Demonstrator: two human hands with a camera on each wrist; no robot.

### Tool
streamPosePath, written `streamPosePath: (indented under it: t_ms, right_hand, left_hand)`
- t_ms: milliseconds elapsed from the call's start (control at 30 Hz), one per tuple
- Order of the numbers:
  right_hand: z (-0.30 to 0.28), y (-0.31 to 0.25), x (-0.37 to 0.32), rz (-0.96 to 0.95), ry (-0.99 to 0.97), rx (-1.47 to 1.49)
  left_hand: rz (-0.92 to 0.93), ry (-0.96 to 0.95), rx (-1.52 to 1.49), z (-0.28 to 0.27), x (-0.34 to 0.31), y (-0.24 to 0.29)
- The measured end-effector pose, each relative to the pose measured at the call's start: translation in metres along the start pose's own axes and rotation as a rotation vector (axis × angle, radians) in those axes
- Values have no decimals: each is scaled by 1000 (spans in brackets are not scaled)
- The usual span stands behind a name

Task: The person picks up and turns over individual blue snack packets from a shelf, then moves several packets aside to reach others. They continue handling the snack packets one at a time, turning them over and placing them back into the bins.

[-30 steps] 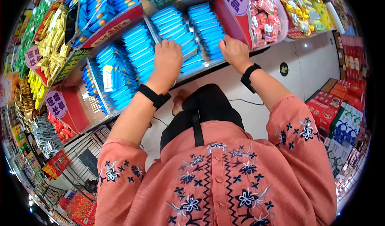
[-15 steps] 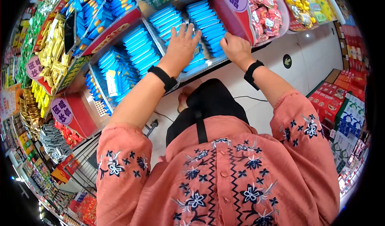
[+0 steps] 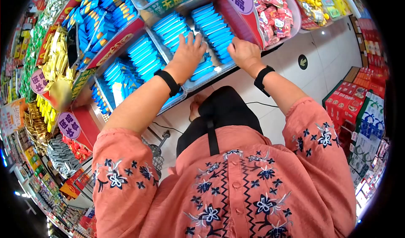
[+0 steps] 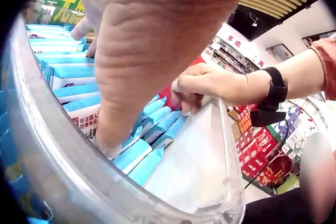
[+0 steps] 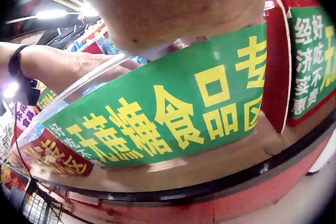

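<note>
In the head view my left hand (image 3: 188, 54) reaches over a clear bin (image 3: 198, 82) of blue-and-white wrapped packets (image 3: 171, 28), its fingers spread and a little bent. The left wrist view shows its thumb pointing down onto the near packets (image 4: 79, 113), while its fingertips are farther along the row. At the bin's right front corner is my right hand (image 3: 246, 54), fingers bent, beside another row of blue packets (image 3: 215, 31). Its fingertips are hidden in the head view, and I cannot tell whether they hold a packet. A black band circles each wrist.
Left of the bin, another bin holds more blue packets (image 3: 143, 54). Pink wrapped sweets (image 3: 276, 20) fill a tub at the right, beside a red divider (image 3: 238, 16). A green sign (image 5: 173, 113) fronts the bin. Red boxes (image 3: 344, 100) stand on the right.
My left hand lifted and shifted right with its fingers spreading, then lowered slightly over the packets. My right hand stays at the bin's right front corner. The head view has turned slightly.
</note>
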State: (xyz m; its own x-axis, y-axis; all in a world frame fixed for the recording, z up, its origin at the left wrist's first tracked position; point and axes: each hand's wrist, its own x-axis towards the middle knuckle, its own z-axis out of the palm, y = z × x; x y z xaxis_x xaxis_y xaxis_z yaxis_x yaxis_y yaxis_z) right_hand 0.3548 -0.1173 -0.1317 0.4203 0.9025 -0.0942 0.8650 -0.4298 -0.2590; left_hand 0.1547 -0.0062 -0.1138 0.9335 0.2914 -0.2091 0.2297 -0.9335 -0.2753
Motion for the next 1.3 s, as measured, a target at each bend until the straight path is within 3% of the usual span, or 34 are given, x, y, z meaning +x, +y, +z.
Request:
streamPosePath:
  t_ms: [200,367,500,767,1000,1133,1233,1300]
  right_hand:
    - [2,1,-1,-20,52,14]
    - [10,7,-2,-118,198,54]
    - [6,5,-3,-83,158,73]
    - [5,5,-2,-59,102,32]
    - [2,4,-2,-39,87,43]
    - [4,3,-4,-51,100,51]
    - [3,3,-3,-43,81,49]
    - [8,6,-2,-45,90,50]
  left_hand:
    - [71,149,-63,0,-8,-2]
    - [62,100,98,0,-7,-2]
    - [55,183,-65,-2,-7,-5]
    - [41,65,-252,-26,-19,-7]
    - [-30,226,-469,-37,-32,-6]
    - [-139,262,-747,-43,-42,-18]
    - [-165,79,-875,-47,-42,-46]
    - [-192,79,-927,-56,-39,-68]
